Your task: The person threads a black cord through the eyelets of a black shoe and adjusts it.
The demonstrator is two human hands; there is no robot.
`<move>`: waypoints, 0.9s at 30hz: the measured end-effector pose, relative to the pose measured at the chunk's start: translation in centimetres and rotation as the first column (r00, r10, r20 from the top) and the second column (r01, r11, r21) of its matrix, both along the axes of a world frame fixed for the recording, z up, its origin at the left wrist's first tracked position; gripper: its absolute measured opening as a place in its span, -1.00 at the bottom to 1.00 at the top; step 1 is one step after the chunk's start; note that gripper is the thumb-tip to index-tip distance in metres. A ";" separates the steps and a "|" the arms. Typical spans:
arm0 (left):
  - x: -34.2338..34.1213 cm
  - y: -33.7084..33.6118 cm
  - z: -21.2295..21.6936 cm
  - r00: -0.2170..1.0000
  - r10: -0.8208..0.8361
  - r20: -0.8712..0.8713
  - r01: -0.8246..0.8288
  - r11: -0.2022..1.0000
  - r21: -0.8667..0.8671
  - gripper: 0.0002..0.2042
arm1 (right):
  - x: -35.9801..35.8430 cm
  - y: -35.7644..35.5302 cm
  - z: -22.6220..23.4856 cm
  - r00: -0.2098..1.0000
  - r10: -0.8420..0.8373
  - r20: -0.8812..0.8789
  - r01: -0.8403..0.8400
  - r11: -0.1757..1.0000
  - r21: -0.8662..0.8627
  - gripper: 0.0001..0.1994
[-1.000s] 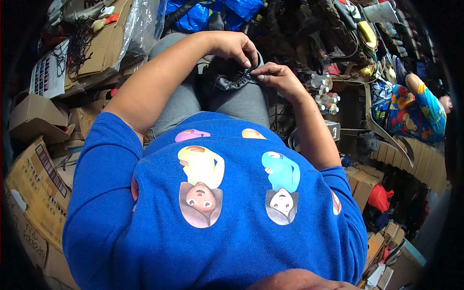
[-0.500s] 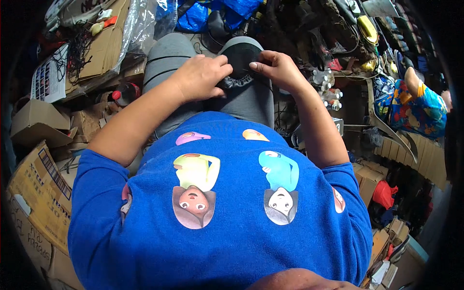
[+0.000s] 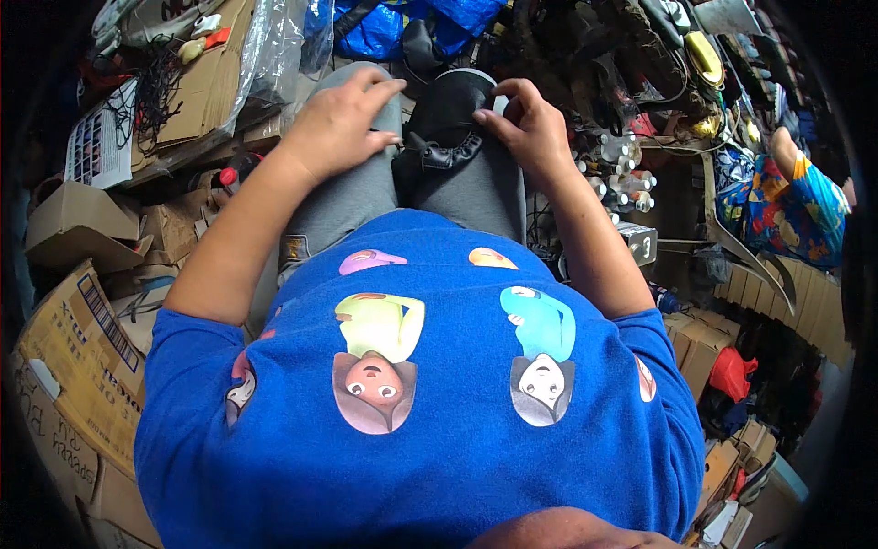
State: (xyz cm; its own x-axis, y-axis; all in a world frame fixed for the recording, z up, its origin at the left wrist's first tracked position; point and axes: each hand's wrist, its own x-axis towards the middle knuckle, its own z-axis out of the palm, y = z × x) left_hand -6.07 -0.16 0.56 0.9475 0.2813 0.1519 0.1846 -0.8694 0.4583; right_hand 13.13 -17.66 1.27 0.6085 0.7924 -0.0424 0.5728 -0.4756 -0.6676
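Note:
On my right thigh lies a black piece (image 3: 448, 105) with a curved, gathered and puckered edge (image 3: 453, 154); it resembles a shoe upper, but I cannot tell for sure. Over my left knee, my left hand (image 3: 343, 123) has its thumb and fingers spread, a little to the left of the black piece and apart from it. My right hand (image 3: 530, 133) is at the piece's right side, fingers curled and thumb tip by its edge. Whatever lies between those fingers is too small or hidden to make out.
Small clear bottles (image 3: 631, 183) stand right of my legs. Flattened cardboard (image 3: 197, 91) with black cords and an open carton (image 3: 82, 229) are at left. Blue plastic (image 3: 375, 32) lies beyond my knees. At far right is someone in bright patterned clothing (image 3: 782, 201).
My left hand has moved left, off the black piece, and its fingers have spread. The gathered edge shows more. My right hand has shifted slightly.

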 end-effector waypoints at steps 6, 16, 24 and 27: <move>-0.5 6.6 -1.0 0.994 0.103 0.046 -0.104 0.994 0.020 -0.88 | 0.6 -2.7 0.1 0.957 0.276 0.087 -0.283 0.956 0.077 -0.85; 0.0 -0.6 1.0 0.986 0.076 0.145 -0.041 0.971 -0.234 -0.68 | -2.3 -3.8 -0.4 0.890 0.298 0.345 -0.301 0.953 -0.046 -0.69; 2.9 -2.9 -1.6 0.981 -0.005 0.194 0.015 0.998 -0.054 -0.84 | -2.2 -3.9 -0.2 0.932 0.285 0.225 -0.268 0.958 -0.105 -0.68; 3.4 -2.8 -1.8 0.979 -0.001 0.206 0.036 0.985 -0.167 -0.84 | -1.5 -3.8 0.4 0.972 0.235 0.002 -0.232 0.965 -0.124 -0.68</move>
